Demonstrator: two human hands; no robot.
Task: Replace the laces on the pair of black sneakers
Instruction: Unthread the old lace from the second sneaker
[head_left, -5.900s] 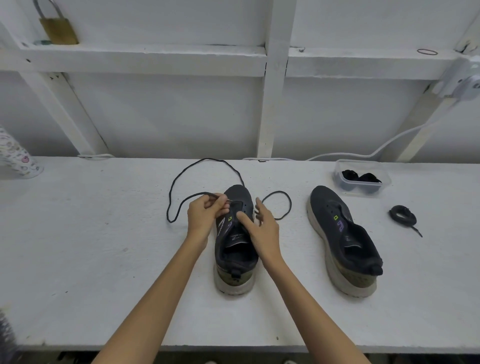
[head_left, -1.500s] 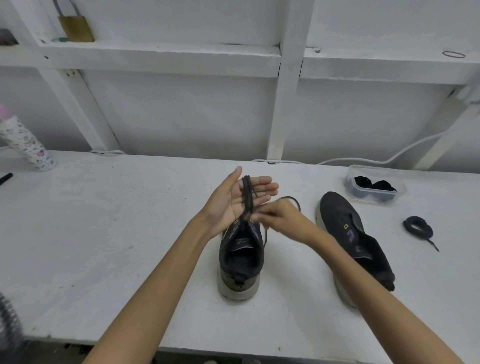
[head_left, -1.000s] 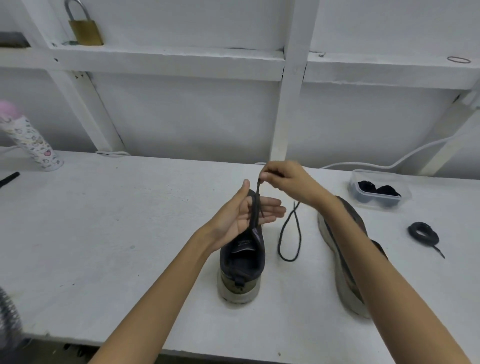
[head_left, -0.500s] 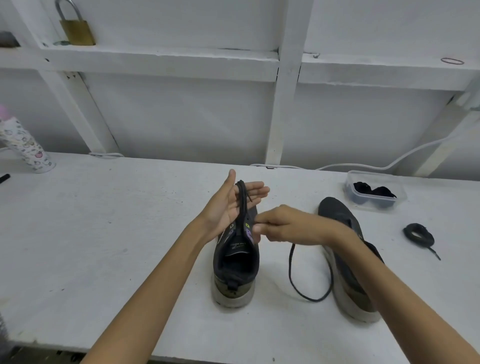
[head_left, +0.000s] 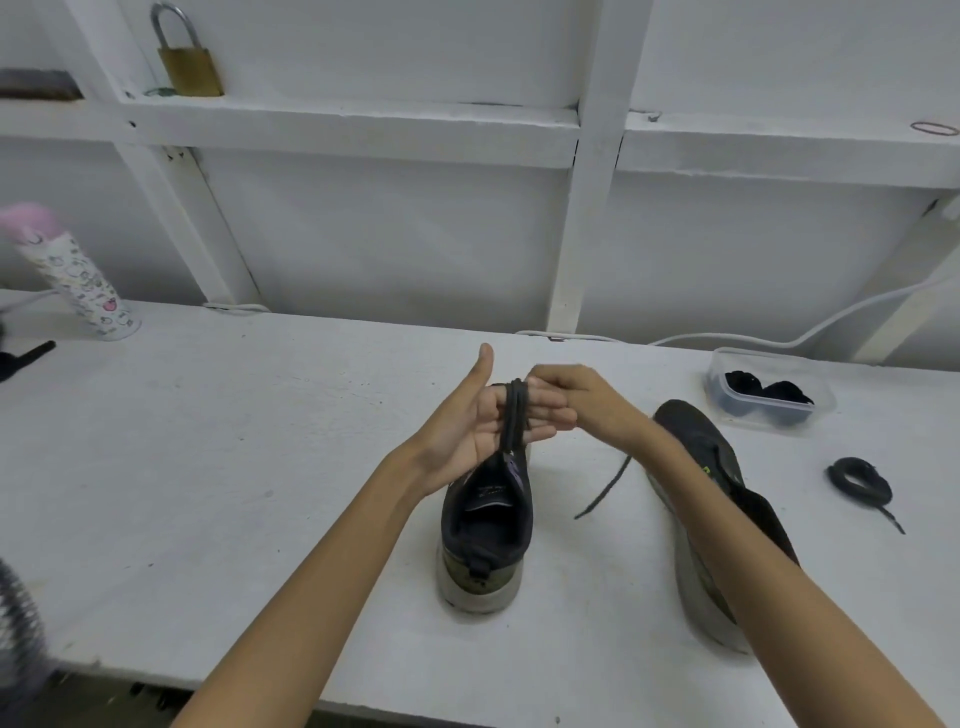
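Note:
Two unlaced black sneakers stand on the white bench: one (head_left: 485, 525) in the middle with its heel toward me, the other (head_left: 698, 457) to its right, partly hidden by my right forearm. My left hand (head_left: 478, 421) is held flat above the middle sneaker, fingers straight, thumb up. Several turns of a black lace (head_left: 514, 415) are wound around its fingers. My right hand (head_left: 582, 397) pinches the lace just behind those fingers. A loose tail of the lace hangs down to the bench between the sneakers.
A clear plastic box (head_left: 769, 397) with black laces stands at the back right. A coiled black lace (head_left: 860, 480) lies in front of it. A patterned bottle (head_left: 72, 275) stands at the far left, and a brass padlock (head_left: 189, 65) sits on the shelf.
My right hand has carried the lace up and over my left fingers once more. The loop that lay on the bench has shrunk to a short tail.

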